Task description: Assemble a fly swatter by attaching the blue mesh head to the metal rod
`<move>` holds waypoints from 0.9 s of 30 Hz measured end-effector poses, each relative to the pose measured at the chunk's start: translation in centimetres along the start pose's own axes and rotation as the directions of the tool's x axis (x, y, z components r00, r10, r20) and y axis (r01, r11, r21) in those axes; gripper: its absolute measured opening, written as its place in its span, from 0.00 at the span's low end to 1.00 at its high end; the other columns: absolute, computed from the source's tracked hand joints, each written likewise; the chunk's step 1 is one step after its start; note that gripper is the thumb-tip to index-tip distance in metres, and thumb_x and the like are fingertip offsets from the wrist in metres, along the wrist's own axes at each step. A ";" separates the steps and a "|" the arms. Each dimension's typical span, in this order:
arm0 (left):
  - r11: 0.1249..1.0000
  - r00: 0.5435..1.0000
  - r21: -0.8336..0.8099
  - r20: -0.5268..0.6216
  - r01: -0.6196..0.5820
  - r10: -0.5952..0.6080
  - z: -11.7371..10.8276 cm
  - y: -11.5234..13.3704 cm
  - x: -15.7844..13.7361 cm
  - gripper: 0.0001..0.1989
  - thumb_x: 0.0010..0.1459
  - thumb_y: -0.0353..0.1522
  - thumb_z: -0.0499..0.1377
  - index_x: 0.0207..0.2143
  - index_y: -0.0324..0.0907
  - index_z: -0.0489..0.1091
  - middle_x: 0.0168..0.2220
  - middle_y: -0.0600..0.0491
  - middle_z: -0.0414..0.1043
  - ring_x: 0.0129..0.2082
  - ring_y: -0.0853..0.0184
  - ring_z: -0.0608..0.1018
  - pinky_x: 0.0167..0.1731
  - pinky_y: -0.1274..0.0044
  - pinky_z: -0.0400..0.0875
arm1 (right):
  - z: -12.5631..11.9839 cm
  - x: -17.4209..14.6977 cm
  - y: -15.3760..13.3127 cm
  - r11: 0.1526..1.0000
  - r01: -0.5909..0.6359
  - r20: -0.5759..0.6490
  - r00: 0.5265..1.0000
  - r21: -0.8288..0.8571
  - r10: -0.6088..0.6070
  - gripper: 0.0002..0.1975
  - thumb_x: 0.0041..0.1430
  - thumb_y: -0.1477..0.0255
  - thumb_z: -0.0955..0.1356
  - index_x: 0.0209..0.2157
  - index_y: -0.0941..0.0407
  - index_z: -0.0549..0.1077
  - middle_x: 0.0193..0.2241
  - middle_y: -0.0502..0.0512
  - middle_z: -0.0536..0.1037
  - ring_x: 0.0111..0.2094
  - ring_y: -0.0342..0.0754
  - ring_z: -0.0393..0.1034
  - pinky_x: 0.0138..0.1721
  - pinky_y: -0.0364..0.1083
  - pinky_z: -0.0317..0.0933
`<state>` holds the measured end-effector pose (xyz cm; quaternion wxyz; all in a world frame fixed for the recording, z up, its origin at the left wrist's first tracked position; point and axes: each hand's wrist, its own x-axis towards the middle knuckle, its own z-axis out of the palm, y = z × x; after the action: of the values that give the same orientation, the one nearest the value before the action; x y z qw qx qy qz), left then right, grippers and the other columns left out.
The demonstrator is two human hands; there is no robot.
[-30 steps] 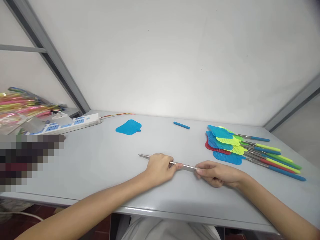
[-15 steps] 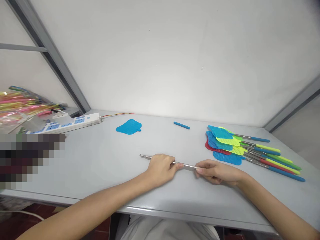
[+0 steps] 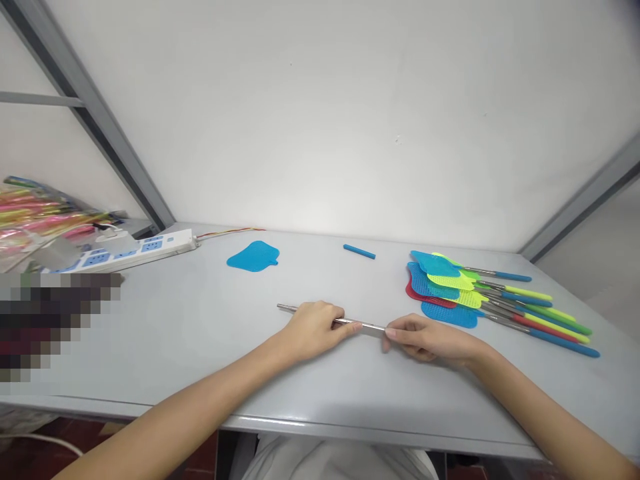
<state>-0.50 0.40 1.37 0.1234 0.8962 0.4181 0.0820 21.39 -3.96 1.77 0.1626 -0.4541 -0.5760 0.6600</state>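
A thin silver metal rod [image 3: 371,327] lies level between my hands, just above the table. My left hand [image 3: 315,330] is closed around its middle, and the narrower tip sticks out to the left. At the rod's right end, the thumb and fingers of my right hand [image 3: 425,338] pinch it; the very end is hidden by the fingers. Beyond my left hand lies a loose blue fly swatter head [image 3: 254,257]. A short blue handle sleeve [image 3: 359,252] rests on the table behind the rod. To the right is a pile of fly swatters [image 3: 450,315] in blue, yellow, green and red.
A white power strip [image 3: 165,245] with plugs and a coloured wire sits at the back left. Plastic-wrapped colourful items [image 3: 40,210] are heaped beyond it. A white wall [image 3: 330,133] closes off the back of the grey table [image 3: 175,333]. A blurred patch covers the left edge.
The whole view has shifted slightly. Both hands keep their hold on the metal rod, with only slight movement of my right fingers at its end.
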 end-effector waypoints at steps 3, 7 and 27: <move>1.000 1.000 -0.011 0.012 -0.023 0.023 -0.1 -0.3 0.1 0.27 0.51 0.49 0.37 0.21 0.40 0.64 0.20 0.54 0.66 0.20 0.71 0.65 0.20 0.79 0.49 | 0.1 0.0 -0.2 1.000 -0.003 -0.006 1.000 0.017 0.003 0.18 0.52 0.60 0.60 0.31 0.61 0.69 0.13 0.41 0.48 0.13 0.34 0.39 0.14 0.39 0.34; 0.996 0.996 -0.023 0.028 -0.083 0.083 -0.3 -0.6 0.1 0.23 0.54 0.45 0.39 0.22 0.40 0.63 0.22 0.54 0.65 0.22 0.71 0.66 0.21 0.79 0.51 | 0.0 0.0 -0.4 1.000 -0.013 -0.023 1.000 0.022 0.013 0.19 0.50 0.59 0.61 0.30 0.61 0.69 0.13 0.41 0.49 0.14 0.34 0.39 0.14 0.39 0.34; 0.995 0.998 0.084 -0.044 0.053 -0.049 -0.6 -0.6 -0.1 0.26 0.48 0.51 0.39 0.21 0.39 0.64 0.23 0.50 0.66 0.24 0.66 0.68 0.22 0.78 0.54 | 0.0 0.0 -0.4 1.000 -0.012 -0.033 0.999 0.011 0.012 0.19 0.52 0.59 0.59 0.31 0.61 0.68 0.14 0.42 0.48 0.14 0.34 0.39 0.15 0.39 0.34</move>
<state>-1.14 0.80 1.82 0.0783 0.8877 0.4466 0.0798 21.24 -3.87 2.09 0.1708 -0.4675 -0.5670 0.6564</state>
